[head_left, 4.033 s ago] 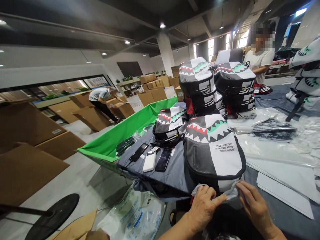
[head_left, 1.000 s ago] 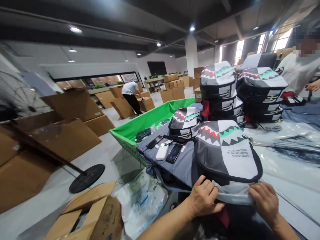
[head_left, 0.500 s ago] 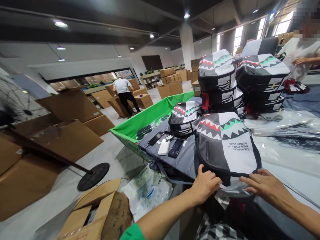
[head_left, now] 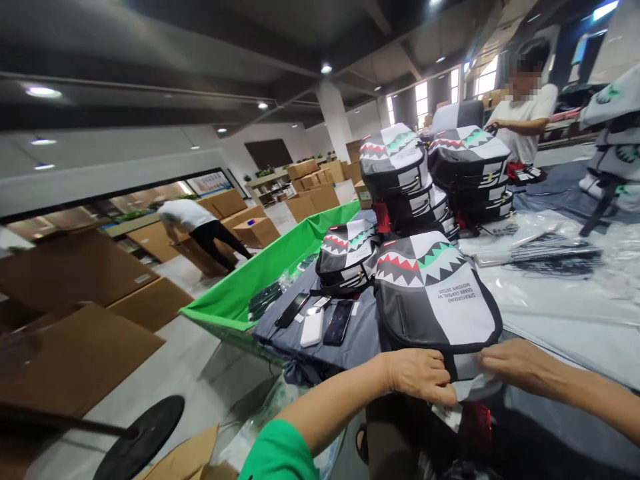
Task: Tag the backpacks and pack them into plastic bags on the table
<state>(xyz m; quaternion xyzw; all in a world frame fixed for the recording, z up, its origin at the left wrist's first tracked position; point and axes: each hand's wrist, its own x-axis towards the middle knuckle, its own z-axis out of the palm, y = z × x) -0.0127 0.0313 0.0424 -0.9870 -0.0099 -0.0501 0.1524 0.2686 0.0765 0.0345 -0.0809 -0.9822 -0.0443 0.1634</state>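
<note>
A grey and white backpack with a printed shark mouth lies on top of a low pile, its lower edge at my hands. A clear plastic bag shows at that edge, around the backpack's bottom. My left hand pinches the bag at the backpack's lower edge. My right hand grips the same plastic a little to the right, with fingers pointing inward. Below my hands, the rest of the bag is hard to make out.
Several stacked shark-print backpacks stand behind, beside a smaller backpack. Phones and a white power bank lie on grey cloth. A green-lined bin is left; plastic sheets are right; a co-worker stands beyond.
My hands have closed from spread fingers onto the plastic at the backpack's lower edge. The view has swung, and the far person has moved among the boxes.
</note>
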